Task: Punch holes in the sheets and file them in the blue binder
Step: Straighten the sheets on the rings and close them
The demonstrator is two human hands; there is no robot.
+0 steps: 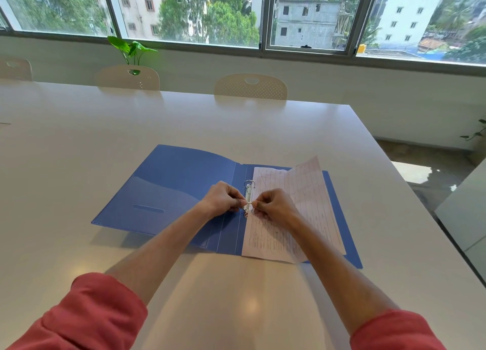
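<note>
The blue binder [168, 189] lies open flat on the white table [79, 128]. Printed sheets [307, 210] with ruled tables lie on its right half, the top one skewed with its far corner sticking past the binder's edge. A metal ring mechanism [248, 189] runs along the spine; its far ring stands closed. My left hand [222, 197] and my right hand [273, 205] meet over the near ring, each pinching one side of it with the fingertips. The near ring is mostly hidden by my fingers. No hole punch is in view.
Cream chairs [251, 86] stand along the table's far edge below a wide window. A green plant [130, 48] rises behind the left chair. The table's right edge [410, 189] drops to the floor, with another white surface [465, 207] beyond it.
</note>
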